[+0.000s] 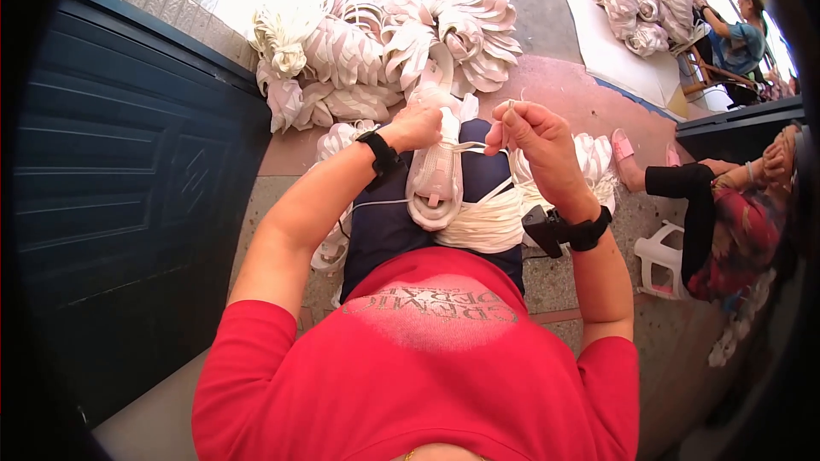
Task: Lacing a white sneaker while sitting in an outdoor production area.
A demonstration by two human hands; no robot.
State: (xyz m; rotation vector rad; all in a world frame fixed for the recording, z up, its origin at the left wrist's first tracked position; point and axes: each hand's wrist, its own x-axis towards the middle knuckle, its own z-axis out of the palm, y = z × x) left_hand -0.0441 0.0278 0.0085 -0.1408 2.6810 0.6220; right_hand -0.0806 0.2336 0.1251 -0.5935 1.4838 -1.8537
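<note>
A pale pink-and-white shoe upper (436, 179) lies lengthwise over my thighs, its rounded end toward my body. My left hand (418, 125) is closed around its far part, fingers partly hidden. Off to the right, my right hand (531, 132) is raised, thumb and fingertips pinching the end of a white shoelace. Part of that shoelace (470, 147) runs from the upper toward my right hand. On my lap, beside the upper, rests a thick bundle of cream shoelaces (485, 224).
Large heaps of bundled shoe uppers (453, 26) stand on the ground ahead. A dark blue panelled door (128, 137) is at left. At right, a person in dark trousers (726, 205) sits near a white plastic stool (662, 260). Another person (739, 38) sits farther off beside more uppers (641, 4).
</note>
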